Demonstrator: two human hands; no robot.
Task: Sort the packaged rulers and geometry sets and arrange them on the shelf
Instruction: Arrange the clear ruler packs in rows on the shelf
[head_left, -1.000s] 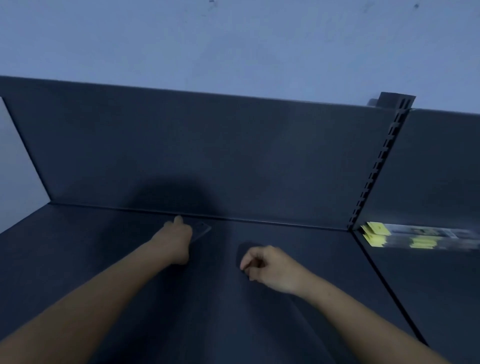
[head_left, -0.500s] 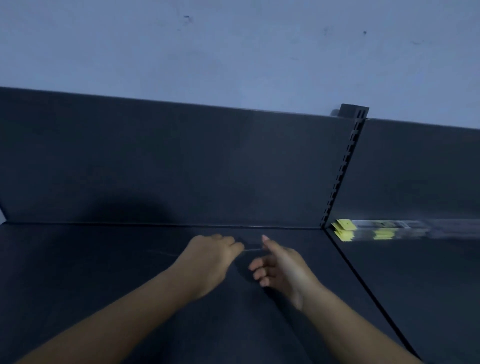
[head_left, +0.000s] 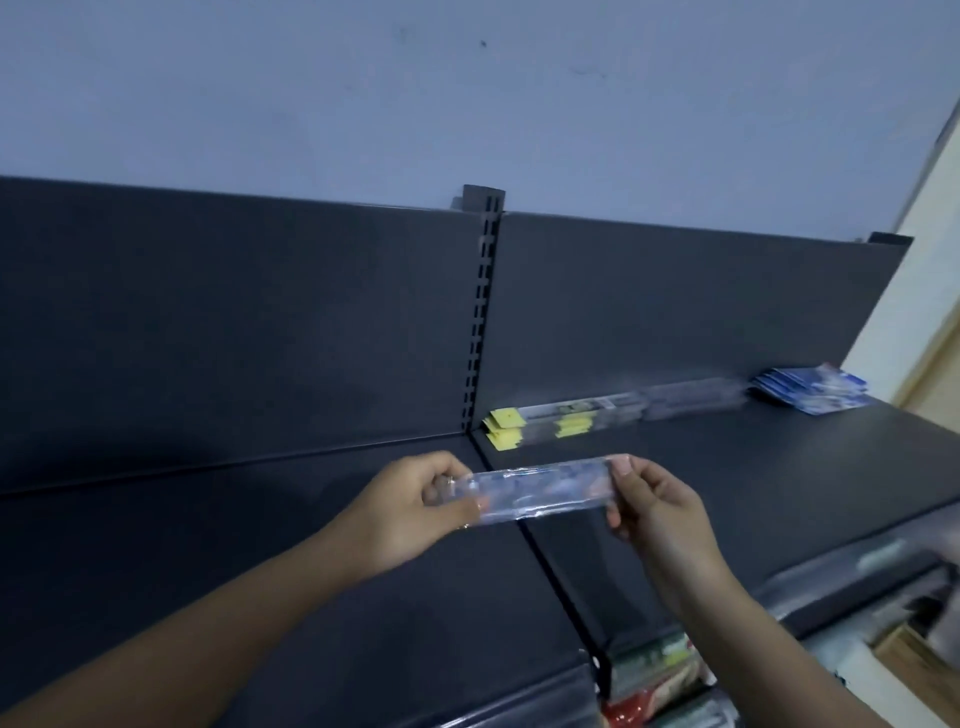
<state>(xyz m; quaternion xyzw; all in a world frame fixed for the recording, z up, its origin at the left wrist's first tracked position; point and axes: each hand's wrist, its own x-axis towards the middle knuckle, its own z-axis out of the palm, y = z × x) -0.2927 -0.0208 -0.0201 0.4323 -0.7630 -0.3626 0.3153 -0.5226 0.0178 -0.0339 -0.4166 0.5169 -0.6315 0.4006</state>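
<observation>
A wrapped ruler (head_left: 540, 491) was pinched at its ends by the left hand (head_left: 415, 512) and right hand (head_left: 657, 514), held level over the shelf (head_left: 753, 483), probably for laying beside the ruler pile (head_left: 563, 423).

My view is dim and bluish; the dark shelf (head_left: 727, 493) swallows detail. A soft shadow lies on the back panel (head_left: 234, 322), far left. The ruler packet (head_left: 540, 491) glints faintly, blurred; the near right edge smears.
</observation>
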